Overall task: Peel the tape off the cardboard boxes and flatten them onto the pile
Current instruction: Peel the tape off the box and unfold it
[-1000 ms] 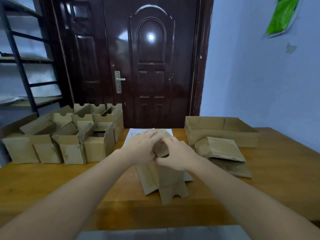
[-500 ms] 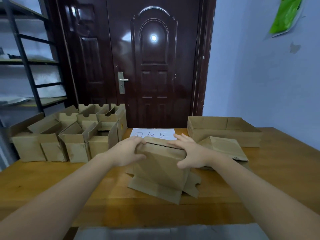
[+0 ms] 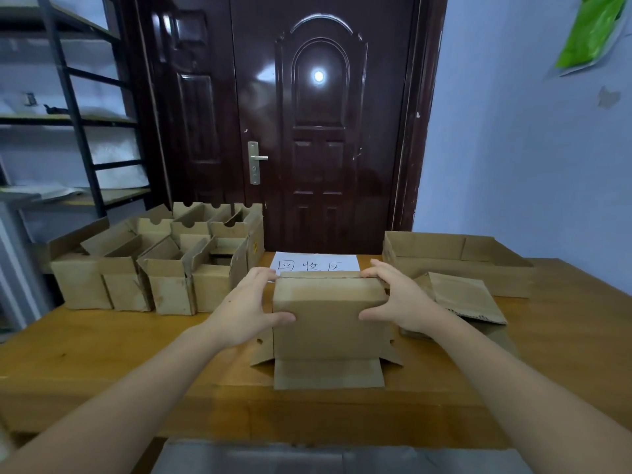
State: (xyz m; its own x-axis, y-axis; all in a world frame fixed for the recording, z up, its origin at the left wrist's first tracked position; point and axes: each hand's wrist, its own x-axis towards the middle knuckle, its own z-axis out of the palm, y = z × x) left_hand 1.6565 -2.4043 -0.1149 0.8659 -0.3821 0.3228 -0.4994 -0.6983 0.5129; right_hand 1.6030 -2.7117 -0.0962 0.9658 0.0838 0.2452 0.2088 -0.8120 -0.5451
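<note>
Right, both hands clamp the box (image 3: 328,316) centre-table: left hand (image 3: 248,311) on its left side, right hand (image 3: 398,302) on its right, thumbs on the near face. Flaps splayed underneath. Push opposite corners to collapse it, then onto the pile (image 3: 461,295) at right.

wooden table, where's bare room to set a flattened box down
Bare patches on the wooden table: front left, below the open cardboard boxes; far right, past the flattened cardboard pile. The middle is crowded by the held cardboard box.
</note>
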